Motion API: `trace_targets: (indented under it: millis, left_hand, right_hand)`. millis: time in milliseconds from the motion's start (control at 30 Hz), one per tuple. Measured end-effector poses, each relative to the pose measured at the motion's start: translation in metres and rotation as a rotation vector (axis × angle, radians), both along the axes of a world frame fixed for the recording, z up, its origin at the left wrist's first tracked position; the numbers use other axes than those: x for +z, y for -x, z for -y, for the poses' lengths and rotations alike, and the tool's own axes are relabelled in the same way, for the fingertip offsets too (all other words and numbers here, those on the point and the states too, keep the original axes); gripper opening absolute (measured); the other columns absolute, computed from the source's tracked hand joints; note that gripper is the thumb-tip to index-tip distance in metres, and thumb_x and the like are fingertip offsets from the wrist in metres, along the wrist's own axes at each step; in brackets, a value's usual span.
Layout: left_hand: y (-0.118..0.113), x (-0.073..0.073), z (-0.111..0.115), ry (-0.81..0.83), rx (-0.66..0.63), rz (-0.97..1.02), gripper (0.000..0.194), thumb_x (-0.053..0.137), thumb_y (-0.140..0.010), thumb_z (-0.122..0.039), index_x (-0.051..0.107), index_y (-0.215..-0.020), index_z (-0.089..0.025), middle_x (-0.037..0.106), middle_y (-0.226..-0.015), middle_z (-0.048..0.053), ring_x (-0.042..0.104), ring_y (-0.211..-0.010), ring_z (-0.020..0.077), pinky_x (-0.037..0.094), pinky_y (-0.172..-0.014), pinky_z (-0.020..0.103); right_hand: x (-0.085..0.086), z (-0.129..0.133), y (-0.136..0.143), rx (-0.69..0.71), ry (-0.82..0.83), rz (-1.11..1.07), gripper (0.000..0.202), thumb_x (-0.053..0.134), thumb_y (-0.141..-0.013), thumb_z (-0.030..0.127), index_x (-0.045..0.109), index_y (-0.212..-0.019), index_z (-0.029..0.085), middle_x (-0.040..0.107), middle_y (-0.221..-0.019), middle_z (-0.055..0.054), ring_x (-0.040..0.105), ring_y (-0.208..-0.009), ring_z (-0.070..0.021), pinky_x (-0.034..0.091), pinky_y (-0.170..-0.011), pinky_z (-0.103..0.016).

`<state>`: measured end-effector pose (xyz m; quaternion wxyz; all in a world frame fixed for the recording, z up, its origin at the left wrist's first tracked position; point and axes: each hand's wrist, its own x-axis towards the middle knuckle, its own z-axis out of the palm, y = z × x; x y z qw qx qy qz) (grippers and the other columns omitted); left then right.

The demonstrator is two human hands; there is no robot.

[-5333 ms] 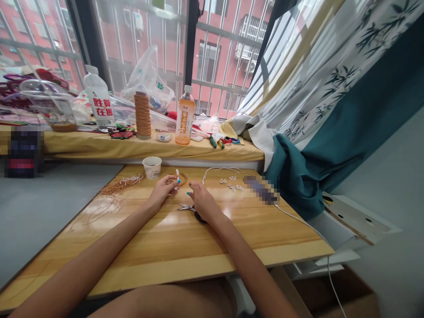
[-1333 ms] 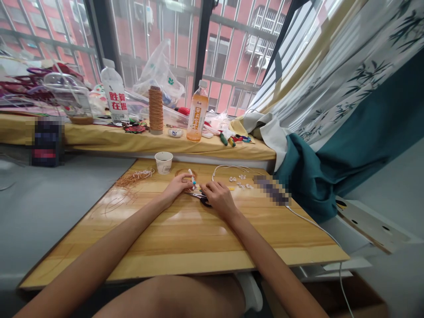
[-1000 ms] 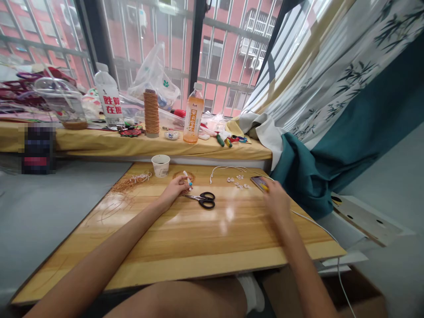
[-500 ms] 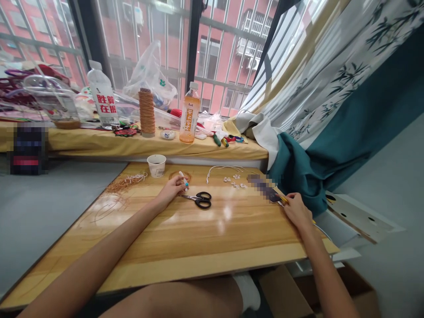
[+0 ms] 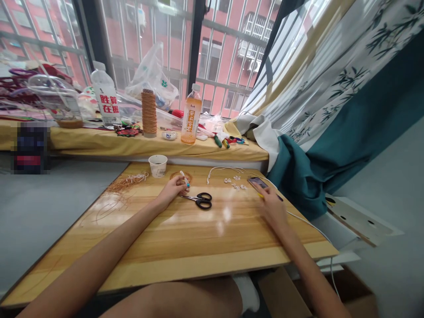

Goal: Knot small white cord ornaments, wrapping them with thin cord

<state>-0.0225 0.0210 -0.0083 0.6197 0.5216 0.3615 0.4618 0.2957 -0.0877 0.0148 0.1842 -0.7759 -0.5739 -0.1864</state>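
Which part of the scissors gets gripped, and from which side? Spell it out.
Take the scissors by the black handle loops, coming down from above and the right. They lie flat on the table, loops to the right with bare wood around them, while the blades point towards the left hand, so that end looks worse to grab.

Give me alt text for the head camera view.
A person's left hand holds a small white piece at a wooden tabletop; the blurred right hand, something yellow at its fingers, is over a smartphone. Black-handled scissors lie between the hands.
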Motion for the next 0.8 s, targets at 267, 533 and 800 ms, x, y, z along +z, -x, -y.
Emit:
trace_targets:
  millis: [267, 533, 800]
  left_hand:
    - [0.000, 0.002, 0.001, -0.007, 0.012, 0.001, 0.049, 0.069, -0.050, -0.024, 0.048, -0.093, -0.013, 0.058, -0.064, -0.002, 0.051, -0.056, 0.0083, 0.037, -0.051, 0.019]
    - [0.001, 0.000, -0.001, -0.018, 0.022, 0.045, 0.050, 0.070, -0.047, -0.024, 0.048, -0.090, -0.013, 0.055, -0.060, -0.004, 0.050, -0.057, 0.0077, 0.036, -0.053, 0.019]
    - [0.002, -0.001, 0.000, -0.033, 0.079, 0.040, 0.057, 0.071, -0.050, -0.027, 0.045, -0.098, -0.014, 0.058, -0.064, -0.002, 0.053, -0.057, 0.0080, 0.038, -0.055, 0.019]
  right_hand:
    - [-0.009, -0.032, 0.117, 0.420, 0.081, 0.039, 0.049, 0.041, -0.079, 0.027, 0.033, -0.127, 0.016, 0.062, -0.097, -0.008, 0.058, -0.077, -0.0190, 0.038, -0.057, -0.025]
    - [-0.010, -0.061, 0.153, 0.673, 0.081, 0.236, 0.025, 0.030, -0.088, 0.027, 0.051, -0.099, 0.021, 0.060, -0.090, -0.005, 0.056, -0.074, -0.0136, 0.030, -0.054, -0.021]
    - [-0.013, -0.061, 0.151, 0.623, 0.040, 0.224, 0.024, 0.033, -0.086, 0.031, 0.047, -0.099, 0.016, 0.059, -0.086, -0.005, 0.054, -0.069, -0.0136, 0.028, -0.053, -0.023]
